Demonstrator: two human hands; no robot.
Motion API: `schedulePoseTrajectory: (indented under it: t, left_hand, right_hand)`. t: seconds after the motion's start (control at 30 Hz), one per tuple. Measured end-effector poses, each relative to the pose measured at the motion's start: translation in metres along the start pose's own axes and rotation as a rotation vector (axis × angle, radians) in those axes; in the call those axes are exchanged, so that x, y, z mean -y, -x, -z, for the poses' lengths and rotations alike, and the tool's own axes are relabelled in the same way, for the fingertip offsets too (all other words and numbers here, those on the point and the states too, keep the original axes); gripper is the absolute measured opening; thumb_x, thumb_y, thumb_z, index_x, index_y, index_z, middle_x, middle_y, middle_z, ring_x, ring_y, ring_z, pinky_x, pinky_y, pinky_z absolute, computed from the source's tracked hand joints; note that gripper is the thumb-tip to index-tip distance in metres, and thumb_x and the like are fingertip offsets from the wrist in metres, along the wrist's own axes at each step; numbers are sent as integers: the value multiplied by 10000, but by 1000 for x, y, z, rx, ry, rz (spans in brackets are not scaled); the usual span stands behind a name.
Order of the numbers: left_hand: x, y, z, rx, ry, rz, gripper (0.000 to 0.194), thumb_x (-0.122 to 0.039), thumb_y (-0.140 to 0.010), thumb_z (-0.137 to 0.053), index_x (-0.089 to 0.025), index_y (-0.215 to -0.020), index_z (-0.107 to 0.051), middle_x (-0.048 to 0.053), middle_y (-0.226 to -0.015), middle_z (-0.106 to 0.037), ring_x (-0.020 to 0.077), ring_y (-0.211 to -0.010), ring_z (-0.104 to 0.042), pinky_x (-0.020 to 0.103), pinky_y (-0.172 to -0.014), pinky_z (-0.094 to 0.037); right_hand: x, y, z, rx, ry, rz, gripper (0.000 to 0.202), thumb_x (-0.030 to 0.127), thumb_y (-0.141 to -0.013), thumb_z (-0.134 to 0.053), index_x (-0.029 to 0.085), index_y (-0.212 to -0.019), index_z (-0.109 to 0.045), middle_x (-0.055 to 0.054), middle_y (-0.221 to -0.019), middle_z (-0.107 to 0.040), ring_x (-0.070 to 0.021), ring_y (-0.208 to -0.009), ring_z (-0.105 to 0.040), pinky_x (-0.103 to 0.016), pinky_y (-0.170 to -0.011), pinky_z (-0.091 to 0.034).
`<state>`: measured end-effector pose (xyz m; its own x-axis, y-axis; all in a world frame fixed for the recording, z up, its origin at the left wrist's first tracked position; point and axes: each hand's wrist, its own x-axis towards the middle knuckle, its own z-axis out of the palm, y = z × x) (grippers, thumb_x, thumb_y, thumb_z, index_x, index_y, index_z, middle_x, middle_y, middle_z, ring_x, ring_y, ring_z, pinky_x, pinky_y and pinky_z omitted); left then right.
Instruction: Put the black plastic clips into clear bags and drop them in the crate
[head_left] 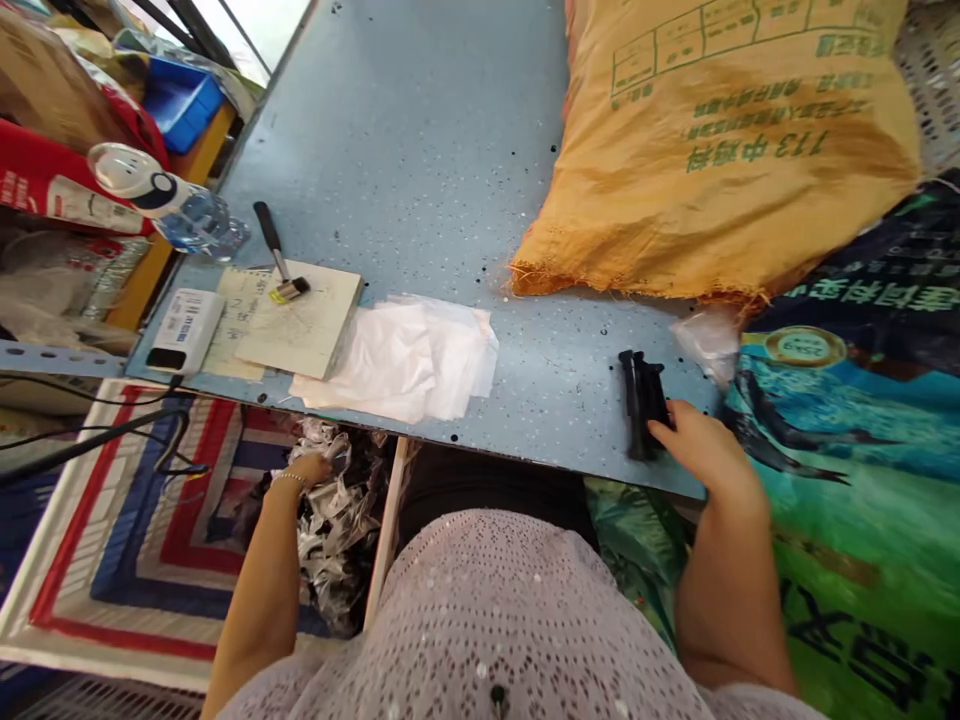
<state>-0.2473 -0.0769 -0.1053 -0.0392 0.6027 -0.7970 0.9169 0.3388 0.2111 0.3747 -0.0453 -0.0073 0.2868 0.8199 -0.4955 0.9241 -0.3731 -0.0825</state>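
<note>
Several slim black plastic parts (641, 405) stand close together near the table's front edge, on the right. My right hand (697, 440) is closed against their right side, thumb and fingers on them. Down in the crate to the left, my left hand (309, 468) reaches into a heap of black pieces in clear plastic bags (341, 540). Its fingers are mostly hidden there, so I cannot see whether it grips a bag. Between the hands, a stack of thin white plastic bags (405, 360) lies flat at the table edge.
A speckled blue table (420, 150) carries a notepad (307, 325), a brush (281, 260), a white device (184, 330) and a water bottle (180, 210). An orange woven sack (720, 190) fills the back right. A green-blue sack (870, 480) flanks my right arm. The crate (82, 520) stands below.
</note>
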Motion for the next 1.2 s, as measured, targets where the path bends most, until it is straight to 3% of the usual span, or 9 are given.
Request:
schedulePoseTrajectory:
  t: [0.13, 0.27, 0.37, 0.5, 0.63, 0.77, 0.97, 1.1, 1.2]
  left_hand:
    - [-65, 34, 39, -18, 420, -283, 498, -611, -859, -619, -187, -1068, -775, 86, -902, -765, 223, -794, -720, 322, -729, -586]
    - [-170, 25, 61, -756, 471, -449, 297, -388, -963, -587, -174, -1082, -756, 116, -1005, -731, 209, -836, -703, 345, -795, -572]
    - [-213, -7, 60, -900, 245, -369, 138, -258, -885, -688, -139, -942, -729, 175, -1082, -697, 287, -982, -686, 388, -835, -548]
    - [-199, -30, 59, -728, 455, -440, 86, -166, -868, -643, -182, -824, -715, 78, -884, -721, 226, -881, -675, 338, -817, -514]
    - [-176, -26, 65, -662, 870, -397, 216, -290, -704, -829, -182, -670, -645, -21, -612, -586, 125, -574, -498, 259, -558, -363]
    - [-178, -22, 68, -507, 1041, -473, 307, -437, -711, -817, -161, -692, -684, -30, -563, -519, 93, -529, -406, 250, -520, -277]
    - [-178, -12, 66, -648, 1256, -531, 336, -280, -641, -819, -196, -649, -493, -34, -651, -539, 90, -567, -476, 229, -555, -376]
    - [-162, 16, 75, -1016, 799, -554, 60, -163, -809, -615, -204, -781, -582, 49, -886, -675, 177, -820, -634, 313, -756, -513]
    - [-148, 32, 85, -1062, 300, -434, 284, -54, -818, -502, -187, -922, -730, 117, -1115, -723, 253, -1052, -645, 409, -937, -506]
  right_hand:
    - [43, -2, -8, 3, -611, 256, 417, 411, -869, -612, 182, -1214, -662, -132, -1145, -758, -319, -1074, -720, -465, -917, -565]
    - [139, -8, -17, 286, -1085, 469, 466, 424, -812, -686, 198, -1217, -652, -77, -1057, -756, -243, -951, -726, -376, -758, -610]
    - [201, -17, -22, 424, -1204, 516, 418, 394, -794, -709, 191, -1157, -674, -40, -926, -740, -187, -792, -695, -302, -640, -575]
    - [246, -26, -21, 519, -1382, 531, 321, 375, -777, -744, 204, -1044, -697, 7, -849, -715, -140, -711, -653, -260, -620, -553]
    - [280, -29, -23, 736, -1504, 578, 325, 414, -754, -791, 191, -975, -708, -44, -977, -767, -167, -759, -689, -316, -693, -599]
    - [310, -32, -33, 843, -1523, 600, 295, 420, -774, -791, 195, -948, -710, -53, -969, -771, -172, -781, -692, -326, -739, -613]
    - [330, -42, -56, 818, -1437, 519, 235, 303, -743, -737, 191, -930, -650, 13, -785, -677, -131, -686, -629, -260, -624, -566]
    - [327, -43, -64, 748, -1343, 583, 321, 299, -734, -701, 184, -1025, -629, 28, -843, -664, -117, -686, -614, -235, -577, -524]
    - [319, -40, -62, 701, -1315, 609, 353, 302, -736, -701, 188, -1064, -636, 24, -879, -669, -118, -698, -605, -232, -573, -508]
